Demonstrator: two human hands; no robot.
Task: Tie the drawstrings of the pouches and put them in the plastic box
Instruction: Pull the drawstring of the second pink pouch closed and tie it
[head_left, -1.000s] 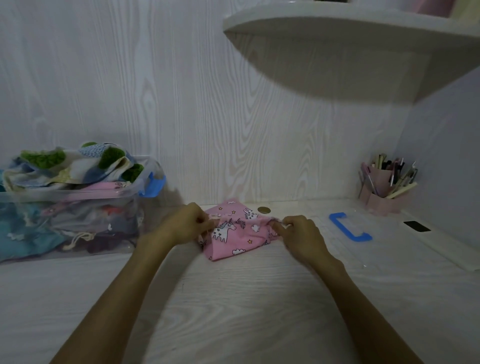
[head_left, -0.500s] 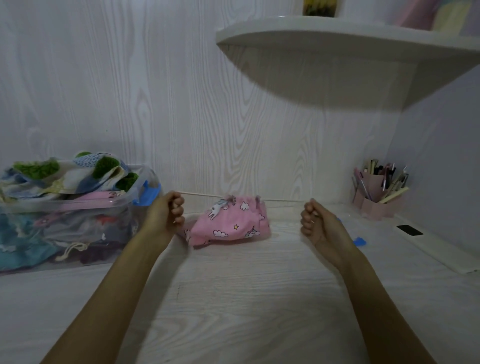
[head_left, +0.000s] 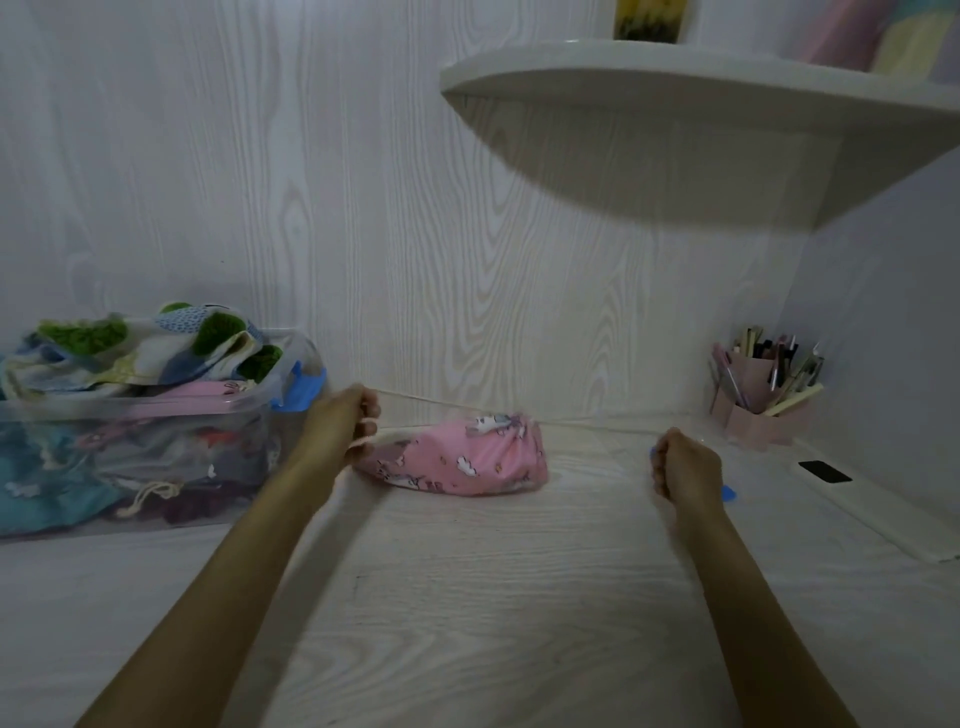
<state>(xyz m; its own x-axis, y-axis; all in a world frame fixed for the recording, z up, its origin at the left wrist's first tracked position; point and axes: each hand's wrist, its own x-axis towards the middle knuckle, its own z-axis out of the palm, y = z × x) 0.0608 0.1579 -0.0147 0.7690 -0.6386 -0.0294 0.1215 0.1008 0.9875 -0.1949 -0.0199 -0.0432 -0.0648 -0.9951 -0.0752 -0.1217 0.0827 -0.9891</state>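
A pink pouch (head_left: 457, 460) with a unicorn print lies on the desk between my hands, its top bunched together. A pale drawstring (head_left: 421, 401) runs taut from its gathered end out to both sides. My left hand (head_left: 340, 423) grips the left end of the string, just left of the pouch. My right hand (head_left: 685, 465) is a fist around the right end, well to the right of the pouch. The clear plastic box (head_left: 283, 402) stands at the left, heaped with several coloured pouches.
The box's clear lid with a blue handle (head_left: 730, 492) lies behind my right hand. A pink pen holder (head_left: 761, 395) stands in the back right corner. A black object (head_left: 824, 472) lies on the right ledge. A curved shelf (head_left: 675, 104) juts out overhead.
My hands left the pouch's mouth and moved apart, pulling the drawstring ends outward. The pouch's top has gathered shut, and the pouch shifted a little on the desk.
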